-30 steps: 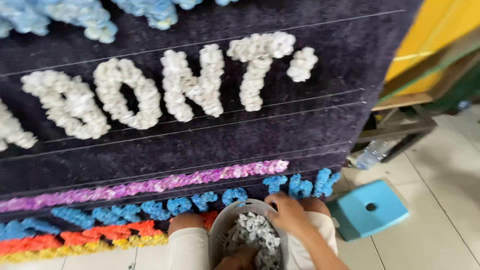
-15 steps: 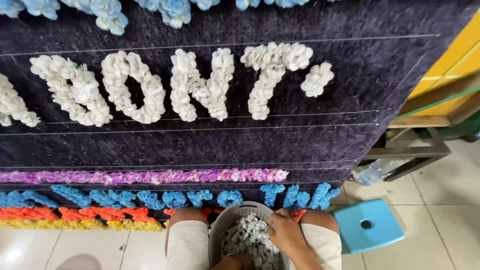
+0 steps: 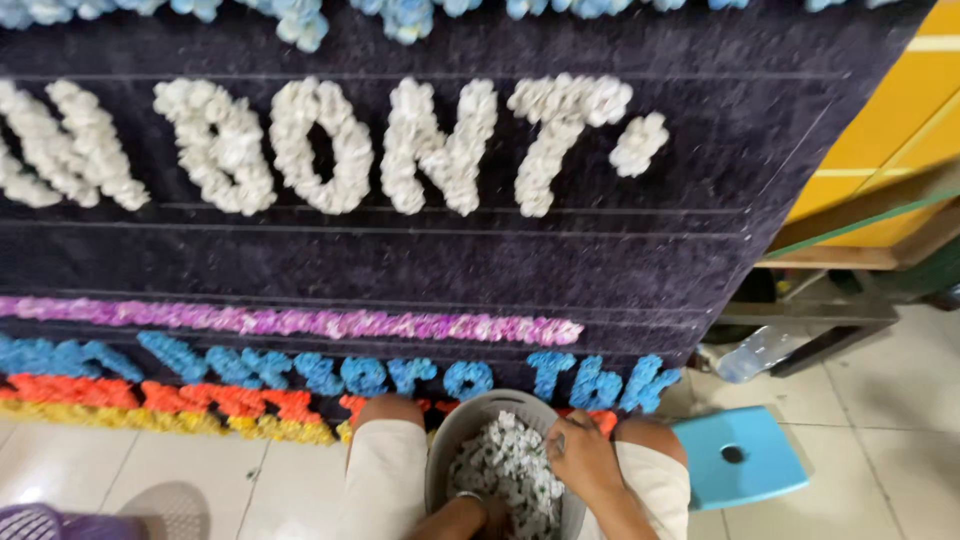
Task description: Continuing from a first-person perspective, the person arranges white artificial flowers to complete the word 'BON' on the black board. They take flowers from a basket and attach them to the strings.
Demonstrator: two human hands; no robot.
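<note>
A grey bucket [image 3: 450, 440] stands between my knees, full of small white paper flowers [image 3: 505, 470]. My right hand [image 3: 585, 462] lies over the bucket's right rim with its fingers curled down into the flowers; whether it grips one is hidden. My left hand [image 3: 478, 512] reaches in from the bottom edge, its wrist wearing a band and its fingers buried among the flowers. In front of me stands a dark felt board [image 3: 640, 250] with large letters made of white flowers [image 3: 440, 150].
Lower on the board run a purple flower line [image 3: 300, 322], blue flower letters [image 3: 400, 375] and red and yellow bands [image 3: 200, 405]. A blue plastic stool [image 3: 740, 460] sits on the white tiles at right. A clear bottle [image 3: 755, 350] lies under a yellow shelf [image 3: 880, 160].
My right hand has dropped from the blue letters on the board into the bucket. The view has tilted down and shifted, showing more of the board's left side.
</note>
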